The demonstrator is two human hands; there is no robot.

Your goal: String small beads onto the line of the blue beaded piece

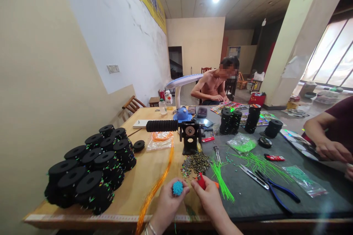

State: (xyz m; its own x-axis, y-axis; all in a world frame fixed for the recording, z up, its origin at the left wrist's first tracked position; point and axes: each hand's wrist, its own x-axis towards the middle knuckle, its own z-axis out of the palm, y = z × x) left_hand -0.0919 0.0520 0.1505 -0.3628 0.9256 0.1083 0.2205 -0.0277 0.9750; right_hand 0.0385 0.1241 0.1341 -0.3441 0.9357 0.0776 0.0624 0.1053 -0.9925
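Note:
My left hand [167,200] is closed around a turquoise bundle [177,188], whose tightly packed ends face up; I cannot make out whether they are cords or tubes. Close beside it, my right hand [209,196] grips a red lighter [200,180], and no flame shows. An orange object [215,184] lies partly hidden behind the right hand. Just beyond both hands is a heap of small dark and brass-coloured pieces [199,162], with tiny multicoloured bits [186,165] at its left. Loose green strands [222,181] lie to the right of the right hand.
Black foam spools [91,170] are stacked at left, near orange strands [157,183]. A black winding device [189,139] stands ahead, before a blue-based lamp [182,113]. Scissors [255,177] and blue-handled pliers [275,191] lie right. Two other people sit across and at right.

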